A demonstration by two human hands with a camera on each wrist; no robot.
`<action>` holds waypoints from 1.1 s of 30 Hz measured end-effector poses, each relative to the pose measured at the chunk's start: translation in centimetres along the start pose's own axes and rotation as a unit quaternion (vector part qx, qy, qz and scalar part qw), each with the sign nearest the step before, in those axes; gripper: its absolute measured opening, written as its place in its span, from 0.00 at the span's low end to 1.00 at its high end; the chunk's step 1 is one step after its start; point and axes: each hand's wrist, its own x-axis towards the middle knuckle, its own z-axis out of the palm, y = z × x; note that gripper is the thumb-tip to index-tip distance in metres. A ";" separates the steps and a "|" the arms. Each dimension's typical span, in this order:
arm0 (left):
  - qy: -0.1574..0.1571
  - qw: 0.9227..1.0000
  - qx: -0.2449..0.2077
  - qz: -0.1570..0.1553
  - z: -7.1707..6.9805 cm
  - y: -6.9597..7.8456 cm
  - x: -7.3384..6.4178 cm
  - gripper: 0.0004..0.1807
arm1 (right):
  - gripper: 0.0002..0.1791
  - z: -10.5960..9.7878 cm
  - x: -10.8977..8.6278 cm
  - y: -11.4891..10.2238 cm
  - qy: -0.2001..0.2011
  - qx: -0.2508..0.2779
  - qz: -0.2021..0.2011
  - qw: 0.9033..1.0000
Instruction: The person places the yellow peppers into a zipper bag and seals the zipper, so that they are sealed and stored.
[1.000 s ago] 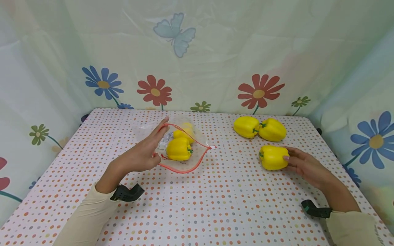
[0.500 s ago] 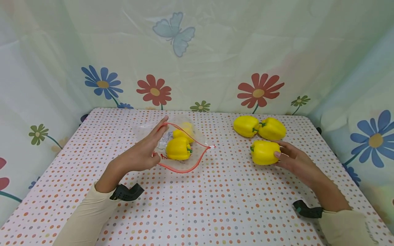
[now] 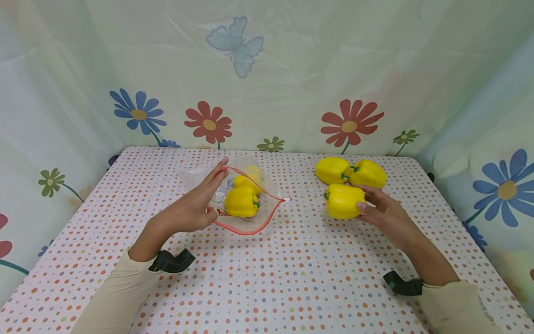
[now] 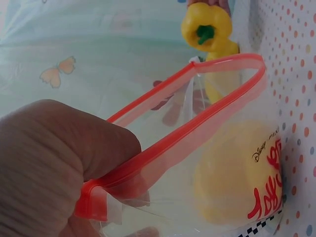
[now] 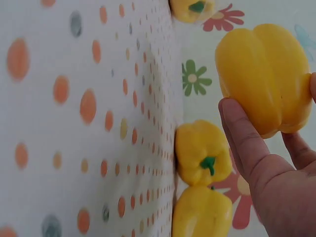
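My left hand (image 3: 189, 206) grips a clear zip bag (image 3: 249, 233) by its open mouth, edged with a red strip. Close up in the left wrist view, the thumb (image 4: 113, 145) lies over the red strip (image 4: 182, 129) and the other fingers are mostly hidden. Two yellow bell peppers are inside; the front one (image 3: 240, 202) has its green stem to the right. My right hand (image 3: 385, 214) holds another yellow bell pepper (image 3: 344, 202) between thumb and fingers, its stem pointing left toward the bag. In the right wrist view this pepper (image 5: 264, 74) is raised off the tabletop.
Two more yellow bell peppers, one left (image 3: 332, 170) and one right (image 3: 369, 174), lie stem to stem at the table's back right. A dotted cloth (image 3: 267, 287) covers the table. Flower-printed curtains (image 3: 292, 69) stand behind and at both sides.
My right hand has carried the pepper left and slightly up in the view, toward the bag, from the table's right side. My left hand and the bag have stayed in place.
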 end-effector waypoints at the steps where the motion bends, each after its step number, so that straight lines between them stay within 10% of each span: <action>1: 0.000 1.000 -0.002 0.000 0.0 0.0 0.0 0.50 | 0.39 0.2 0.0 -0.1 -0.001 0.003 -0.003 1.000; 33: 0.001 1.000 -0.009 0.001 0.1 0.3 0.1 0.50 | 0.28 5.5 0.7 -5.7 -0.085 0.072 -0.118 0.987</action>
